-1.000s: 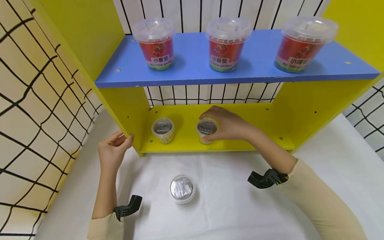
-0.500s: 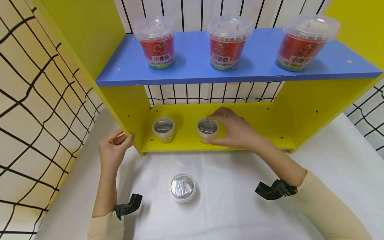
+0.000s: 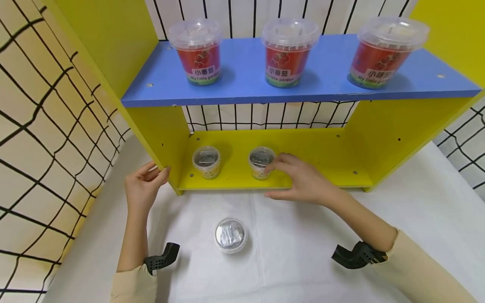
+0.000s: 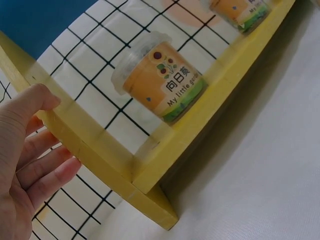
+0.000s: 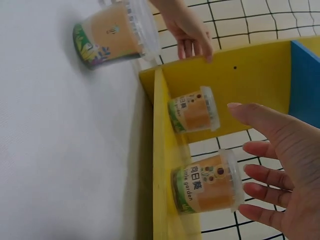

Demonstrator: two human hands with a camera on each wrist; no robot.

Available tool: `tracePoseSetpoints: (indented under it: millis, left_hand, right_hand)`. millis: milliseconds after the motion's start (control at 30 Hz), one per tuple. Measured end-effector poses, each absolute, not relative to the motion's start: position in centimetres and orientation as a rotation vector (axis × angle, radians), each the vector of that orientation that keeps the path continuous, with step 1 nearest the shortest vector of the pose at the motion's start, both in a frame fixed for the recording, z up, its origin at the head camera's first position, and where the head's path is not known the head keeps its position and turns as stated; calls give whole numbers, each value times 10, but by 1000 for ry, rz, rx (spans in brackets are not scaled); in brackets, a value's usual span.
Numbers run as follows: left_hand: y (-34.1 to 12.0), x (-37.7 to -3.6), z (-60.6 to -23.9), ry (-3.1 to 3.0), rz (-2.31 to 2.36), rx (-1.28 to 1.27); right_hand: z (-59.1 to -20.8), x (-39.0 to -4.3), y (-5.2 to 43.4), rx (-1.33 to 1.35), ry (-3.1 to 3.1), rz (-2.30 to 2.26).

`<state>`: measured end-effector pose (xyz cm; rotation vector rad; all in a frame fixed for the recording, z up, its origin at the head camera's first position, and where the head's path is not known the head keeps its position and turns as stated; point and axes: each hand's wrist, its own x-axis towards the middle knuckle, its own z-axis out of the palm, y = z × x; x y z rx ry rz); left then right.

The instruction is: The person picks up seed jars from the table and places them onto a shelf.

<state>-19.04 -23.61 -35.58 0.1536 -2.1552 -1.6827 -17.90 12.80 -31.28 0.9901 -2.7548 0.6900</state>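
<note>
My left hand (image 3: 145, 185) pinches the front edge of the shelf unit's yellow side panel (image 4: 100, 162) between thumb and fingers. Beside the middle lidded plastic cup (image 3: 260, 158) on the lower shelf is my right hand (image 3: 305, 179), its fingers spread and holding nothing; in the head view its fingertips overlap the cup's right side. The right wrist view shows this cup's orange "My little garden" label (image 5: 205, 182), with the fingertips close to its lid. A matching cup (image 3: 206, 162) stands to its left. On the white cloth in front is another lidded cup (image 3: 230, 235).
Three red-labelled cups stand on the blue upper shelf (image 3: 242, 80), the middle one (image 3: 284, 63) above the right hand. Yellow panels bound the lower shelf (image 3: 322, 143) at both sides. Black wire mesh (image 3: 49, 139) runs behind and along the left.
My right hand has let go of the middle cup and drawn back right and toward me. The cup stays on the lower shelf. My left hand keeps its place on the panel.
</note>
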Motion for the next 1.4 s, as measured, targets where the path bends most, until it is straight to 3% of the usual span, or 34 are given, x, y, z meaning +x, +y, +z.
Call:
tracePoseSetpoints:
  millis: [533,1000,1400]
  left_hand:
    - [-236,-189,-355,-2155,-1708,175]
    - [-237,-190,-356,-2175,-1679,163]
    - [-237,-191,-357,-2178,-1656,151]
  right_hand:
    - [-321,-172,124,1034,-2855,707]
    - [-322,-157,97,1307,-2898,600]
    - [-327,-150,83,1375,-2876,588]
